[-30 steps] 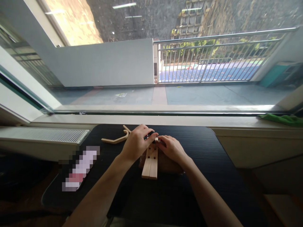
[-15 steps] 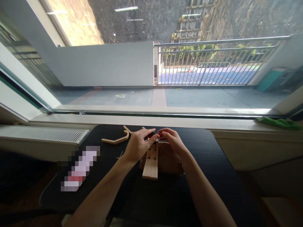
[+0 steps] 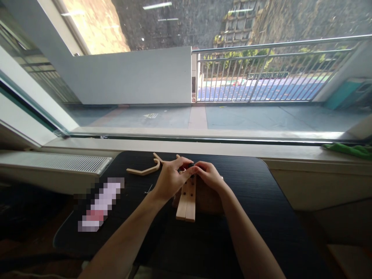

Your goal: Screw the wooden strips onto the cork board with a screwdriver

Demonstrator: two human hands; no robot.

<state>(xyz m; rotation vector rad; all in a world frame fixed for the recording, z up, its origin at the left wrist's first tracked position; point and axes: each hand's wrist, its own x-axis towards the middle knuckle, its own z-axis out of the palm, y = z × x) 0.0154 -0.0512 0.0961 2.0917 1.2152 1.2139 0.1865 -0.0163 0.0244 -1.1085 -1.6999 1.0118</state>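
The left hand (image 3: 171, 175) has its grip closed on a small dark piece (image 3: 191, 165); the right hand (image 3: 212, 176) meets it from 3 o'clock, its own hold impossible to tell. Paired wooden strips (image 3: 186, 209) run lengthwise from beneath both toward 6 o'clock. On the black surface (image 3: 247, 186), a bent wooden piece (image 3: 142, 173) lies at 9 o'clock; a sill (image 3: 232, 148) spans 12.

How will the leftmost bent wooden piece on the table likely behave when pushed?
The leftmost bent wooden piece looks slim, so probably light. Its wooden look suggests it stays stiff. Its angled shape on the flat black table suggests it would slide or swivel rather than roll.
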